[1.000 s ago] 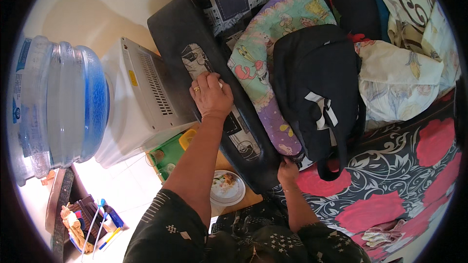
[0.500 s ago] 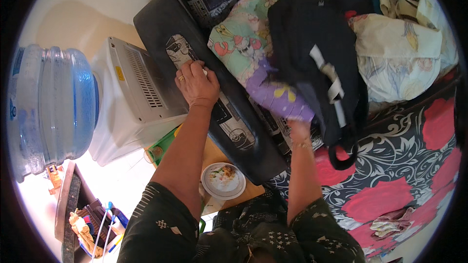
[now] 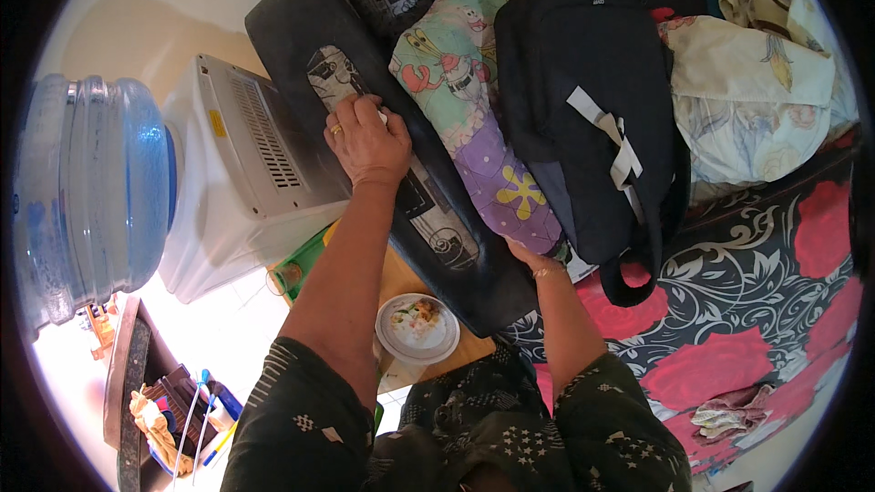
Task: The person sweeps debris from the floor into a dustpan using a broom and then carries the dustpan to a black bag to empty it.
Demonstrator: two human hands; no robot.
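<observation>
Left hand (image 3: 366,139), centre-left of the frame: lying knuckles-up on the long black cushion (image 3: 301,27), grip curled and pinching a small white item, possibly a cloth, too small to tell. Right hand (image 3: 527,258), lower centre: reaching under the cartoon-print pillow (image 3: 456,64); fingers hidden, grip state cannot be told. Black backpack (image 3: 583,100) is resting on the pillow, upper right. White water dispenser (image 3: 246,182) with blue bottle (image 3: 91,191) is standing at left. Small white plate (image 3: 417,328) is sitting at lower centre

One head-worn fisheye looks steeply down, close above the bed (image 3: 729,346).
</observation>
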